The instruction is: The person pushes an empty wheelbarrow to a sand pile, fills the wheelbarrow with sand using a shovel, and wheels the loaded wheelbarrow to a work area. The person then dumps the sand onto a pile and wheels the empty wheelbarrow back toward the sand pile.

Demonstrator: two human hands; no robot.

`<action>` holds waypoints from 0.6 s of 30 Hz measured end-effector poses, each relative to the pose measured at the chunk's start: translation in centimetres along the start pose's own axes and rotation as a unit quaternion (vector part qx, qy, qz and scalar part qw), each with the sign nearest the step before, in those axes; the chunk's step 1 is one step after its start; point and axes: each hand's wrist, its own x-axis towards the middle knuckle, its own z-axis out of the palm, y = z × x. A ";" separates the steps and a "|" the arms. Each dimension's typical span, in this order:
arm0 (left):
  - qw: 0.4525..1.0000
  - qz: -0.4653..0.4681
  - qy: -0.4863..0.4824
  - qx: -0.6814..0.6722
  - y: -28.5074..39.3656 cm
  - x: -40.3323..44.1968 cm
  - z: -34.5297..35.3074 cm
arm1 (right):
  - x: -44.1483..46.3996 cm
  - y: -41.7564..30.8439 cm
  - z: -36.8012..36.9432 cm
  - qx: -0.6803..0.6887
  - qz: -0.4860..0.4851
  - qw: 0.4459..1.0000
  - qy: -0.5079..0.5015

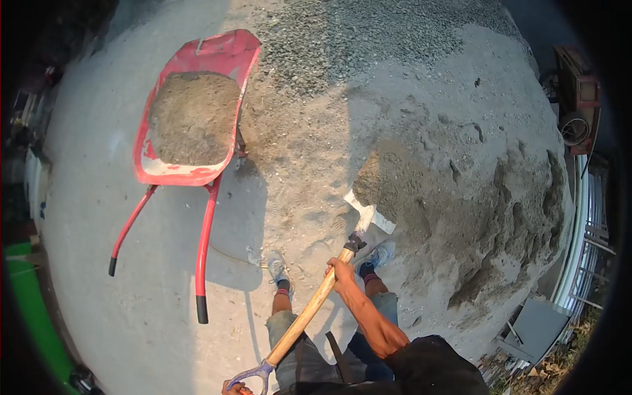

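A shovel (306, 316) with a wooden shaft runs slantwise across my front. My right hand (341, 273) is closed around the shaft, a little below the dark wrapped joint. At the bottom edge my left hand (237, 388), partly cut off, is closed on the purple D-shaped grip. The white blade (361, 205) carries a heap of damp sand (392, 178), which covers most of it. Blade and heap are at the near side of a large sand pile (487, 184); whether they touch it I cannot tell. To the left stands a red wheelbarrow (230, 52) holding sand (194, 115).
The wheelbarrow's handles (205, 263) point toward me. Grey gravel (388, 33) lies beyond the sand pile. My shoes (277, 266) stand on sandy ground close to the blade. At the far right are a wooden cart (579, 92) with a wheel and a grey panel (536, 329).
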 end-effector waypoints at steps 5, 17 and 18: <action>0.988 -0.100 -0.002 -0.115 -0.5 1.4 -2.7 | -7.2 0.8 13.5 -0.122 -0.117 0.978 -0.119; 0.747 -0.445 -0.275 -0.410 6.5 6.5 0.1 | -5.5 1.3 34.5 -0.499 -0.432 0.751 0.035; 0.747 -0.446 -0.272 -0.412 5.7 7.2 -0.1 | -5.6 1.2 34.2 -0.496 -0.414 0.763 0.021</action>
